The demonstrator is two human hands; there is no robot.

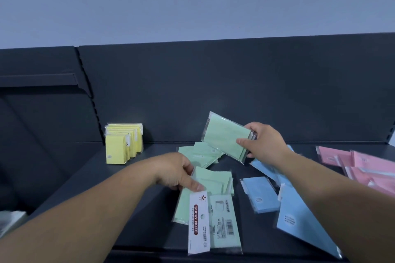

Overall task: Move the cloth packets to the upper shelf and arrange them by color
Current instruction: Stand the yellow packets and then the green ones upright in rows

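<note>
My right hand [264, 142] grips a green packet [226, 135] and holds it tilted above the dark shelf [139, 215]. My left hand [178, 172] pinches the top of another green packet [210, 186] that lies on the shelf among several green ones. A packet with a white "STICKY NOTE" label [198, 220] lies just below that hand. More green packets [202, 155] lie behind. Yellow packets [121, 145] stand upright in a row at the back left. Blue packets [261, 194] lie right of centre, pink packets [361, 164] at the far right.
A dark back panel [235, 92] rises behind the shelf, with a slotted upright [89, 89] at its left. A second dark shelf section [42, 113] lies to the left. The shelf's front edge runs along the bottom of the view.
</note>
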